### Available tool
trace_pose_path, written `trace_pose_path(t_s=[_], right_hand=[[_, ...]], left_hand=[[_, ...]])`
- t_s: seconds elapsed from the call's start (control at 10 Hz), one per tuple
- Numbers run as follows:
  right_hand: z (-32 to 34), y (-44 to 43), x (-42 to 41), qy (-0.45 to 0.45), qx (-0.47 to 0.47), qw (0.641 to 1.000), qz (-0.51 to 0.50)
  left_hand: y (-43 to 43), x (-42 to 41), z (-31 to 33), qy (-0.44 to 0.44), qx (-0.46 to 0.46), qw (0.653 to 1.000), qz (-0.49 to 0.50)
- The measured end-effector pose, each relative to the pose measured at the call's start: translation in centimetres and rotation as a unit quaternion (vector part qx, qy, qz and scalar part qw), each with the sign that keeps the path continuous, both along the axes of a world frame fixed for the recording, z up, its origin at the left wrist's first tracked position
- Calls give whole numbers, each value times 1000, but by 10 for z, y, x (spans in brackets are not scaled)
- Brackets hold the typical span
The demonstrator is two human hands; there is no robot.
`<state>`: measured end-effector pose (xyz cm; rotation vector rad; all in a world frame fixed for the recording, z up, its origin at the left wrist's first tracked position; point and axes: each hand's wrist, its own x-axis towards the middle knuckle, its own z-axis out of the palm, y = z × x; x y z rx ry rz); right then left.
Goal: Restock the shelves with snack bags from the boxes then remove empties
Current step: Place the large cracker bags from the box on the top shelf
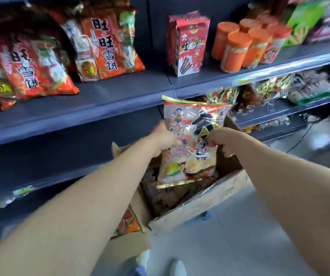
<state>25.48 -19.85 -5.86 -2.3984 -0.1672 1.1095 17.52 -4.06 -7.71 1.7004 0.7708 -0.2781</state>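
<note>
A gold-edged snack bag [192, 124] with a cartoon figure and large black characters is held upright above an open cardboard box [198, 202] on the floor. My left hand [163, 138] grips the bag's left side, and my right hand [225, 142] pinches its right side. Both arms reach forward over the box. More bags lie inside the box, partly hidden by the held bag. The dark shelf [100, 100] stands just behind it.
Red snack bags [102, 42] lean on the upper shelf at left, with red cartons [190, 44] and orange canisters [243, 46] to the right. More packets [269, 90] fill the lower right shelf. A box flap [128, 246] juts out at lower left. Grey floor lies to the right.
</note>
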Motion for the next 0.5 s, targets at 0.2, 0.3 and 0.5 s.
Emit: trace_pose_path(t_s=[0.2, 0.3, 0.5], right_hand=[[121, 19, -5, -29, 152, 980, -124], [178, 54, -17, -95, 216, 964, -126], [254, 148, -31, -154, 370, 913, -79]], left_hand=[[32, -14, 133, -142, 106, 983, 53], [60, -33, 188, -201, 165, 961, 92], [132, -80, 277, -297, 247, 898, 209]])
